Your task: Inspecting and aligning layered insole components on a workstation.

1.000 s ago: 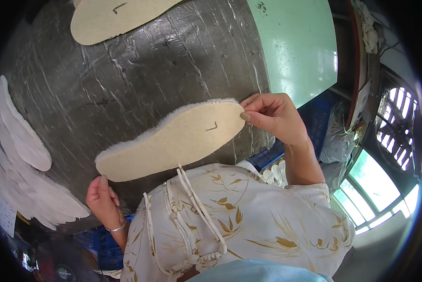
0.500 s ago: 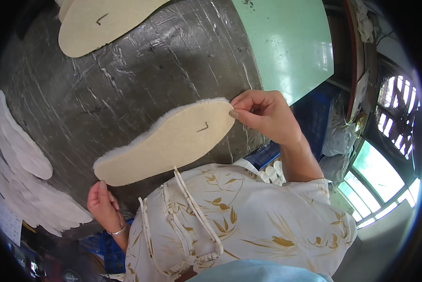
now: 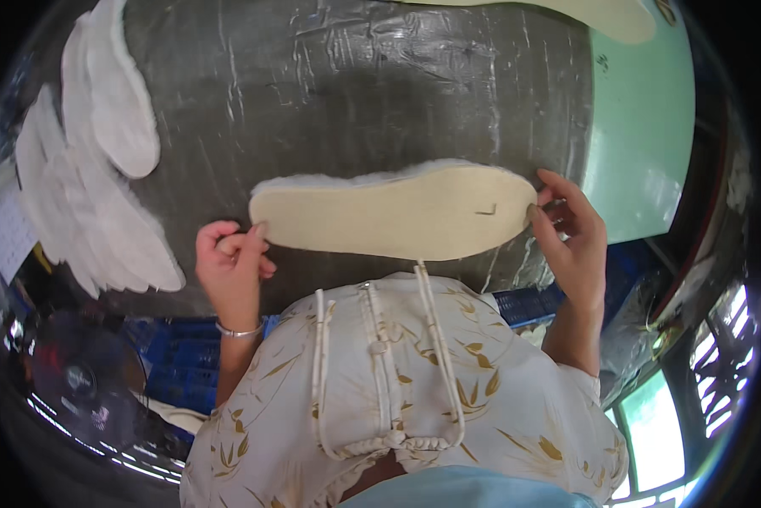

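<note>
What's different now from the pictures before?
The whole view turned; the beige insole, slanted before, now looks nearly level and farther right in the picture. Nothing was visibly let go: the left hand and right hand stay at its ends. The white fluffy pieces still lie on the left.

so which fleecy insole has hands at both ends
The central beige fleece-edged insole: left hand and right hand touch its ends; the white insoles and top beige insole lie untouched.

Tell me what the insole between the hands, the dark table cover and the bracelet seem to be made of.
Insole: smooth, matte cream backing, perhaps felt or board; fuzzy white edge suggests fleece. Table cover: probably plastic sheet, given its glossy wrinkles. Bracelet: likely metal, judging by its silvery shine.
</note>
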The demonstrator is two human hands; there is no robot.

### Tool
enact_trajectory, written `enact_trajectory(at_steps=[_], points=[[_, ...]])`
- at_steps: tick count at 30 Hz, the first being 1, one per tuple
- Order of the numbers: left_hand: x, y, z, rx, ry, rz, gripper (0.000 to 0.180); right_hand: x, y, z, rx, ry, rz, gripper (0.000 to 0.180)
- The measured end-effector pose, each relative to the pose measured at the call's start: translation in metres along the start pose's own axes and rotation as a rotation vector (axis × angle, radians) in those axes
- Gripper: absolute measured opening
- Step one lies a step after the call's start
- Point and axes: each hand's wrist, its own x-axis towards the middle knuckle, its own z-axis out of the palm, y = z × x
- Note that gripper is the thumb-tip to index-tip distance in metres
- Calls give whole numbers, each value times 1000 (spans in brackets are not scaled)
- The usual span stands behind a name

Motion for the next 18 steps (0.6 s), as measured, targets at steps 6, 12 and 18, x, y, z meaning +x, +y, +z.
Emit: enact_trajectory(at_steps=[6,12,18], points=[[0,9,-2,-1,-164,84,35,5,1,-3,-95,-112,-156,20],[11,8,-5,-102,-248,223,30,0,7,-11,120,-168,-56,17],[11,9,-25,-188,-446,268,24,-8,16,-17,247,-171,-90,16]])
